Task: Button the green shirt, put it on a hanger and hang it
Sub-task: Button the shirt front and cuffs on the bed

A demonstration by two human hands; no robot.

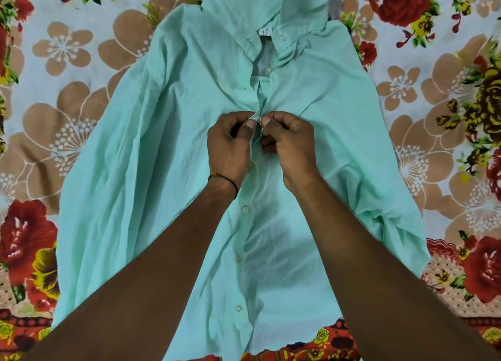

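Head camera looks straight down on both hands, which meet at the middle of the green shirt (168, 122). The left hand (230, 146) has its fingers curled and pinches one edge of the front opening between thumb and forefinger. The right hand (291, 143) is curled the same way and pinches the opposite edge, so the two thumb tips sit just beside each other with the cloth bunched up between them. Whether a button lies between the fingertips is too small to tell. A thin black thread band (224, 182) circles the left wrist. Both forearms reach in from the near edge of the floral sheet (67, 48) and lie over the lower half of the shirt.

Three pale buttons run down the front below the hands: the upper button (245, 209), the middle button (238, 258) and the lowest button (238, 308). Above the hands the front gapes a little, and another button (268, 70) shows near the neck beside a small white label (264, 31).

The shirt lies spread front-up on the sheet, its collar (298, 5) toward the far edge and its hem at the near edge. One sleeve (89, 198) trails down the person's left side and the other sleeve (387, 198) down the right, both creased. The sheet is printed with red roses and tan blossoms.
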